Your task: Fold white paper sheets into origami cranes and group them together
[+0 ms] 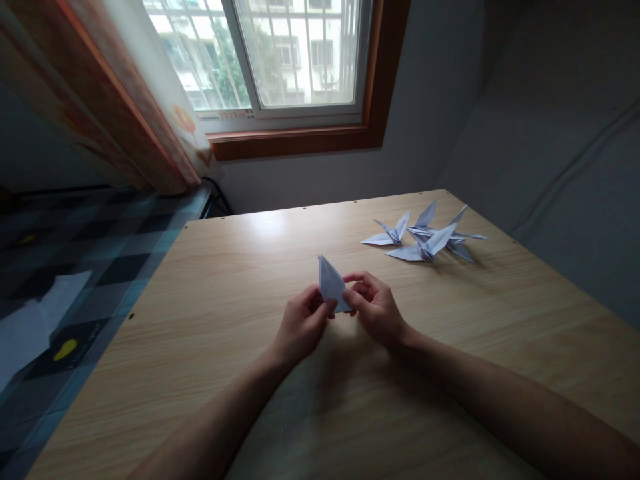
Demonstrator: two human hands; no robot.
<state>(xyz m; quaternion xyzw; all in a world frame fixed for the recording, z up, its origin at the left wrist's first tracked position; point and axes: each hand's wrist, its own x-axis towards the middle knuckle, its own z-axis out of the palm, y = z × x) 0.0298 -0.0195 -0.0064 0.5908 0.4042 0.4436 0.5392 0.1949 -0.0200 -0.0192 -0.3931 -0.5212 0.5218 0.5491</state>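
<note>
A small folded white paper piece [331, 282], pointed at the top, is held upright just above the wooden table [210, 313]. My left hand [303, 325] pinches its lower left side with closed fingers. Its lower right side is pinched by my right hand [374, 308], thumb and fingers pressed together. Both forearms reach in from the bottom edge of the picture. The bottom of the paper is hidden between my fingers.
Several finished white paper cranes [425, 237] lie together at the far right of the table. A window [280, 53] with a wooden frame and a curtain [125, 113] stand behind. A checked bedspread [75, 267] with white sheets of paper [30, 320] lies to the left.
</note>
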